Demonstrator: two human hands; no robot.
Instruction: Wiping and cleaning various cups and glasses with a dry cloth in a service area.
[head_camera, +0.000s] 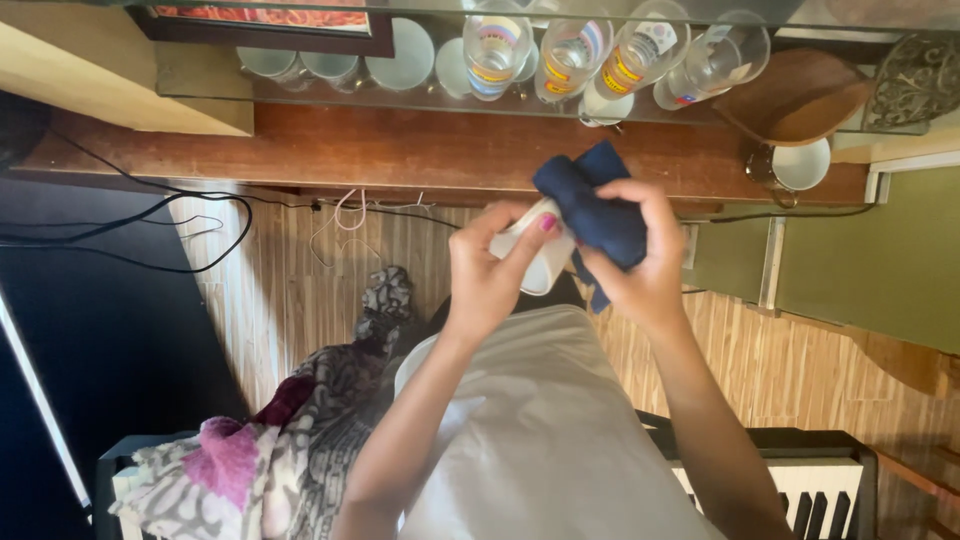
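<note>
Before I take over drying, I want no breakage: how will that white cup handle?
The white cup looks rigid and probably ceramic, so likely fragile if dropped over the wooden floor. The left hand holds it alone, suggesting it is light. The dark blue cloth in the right hand drapes floppily.

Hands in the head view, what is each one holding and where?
Left hand grips the white cup around its side; right hand clutches a bunched dark blue cloth pressed against it.

One view only, from the person's head, looking steeply down and close on both raised hands. It faces a wooden shelf (420, 150) with glasses (560, 50) at the top edge, the floor (300, 290) below, and what seems a keyboard (800, 490) at bottom right.
</note>
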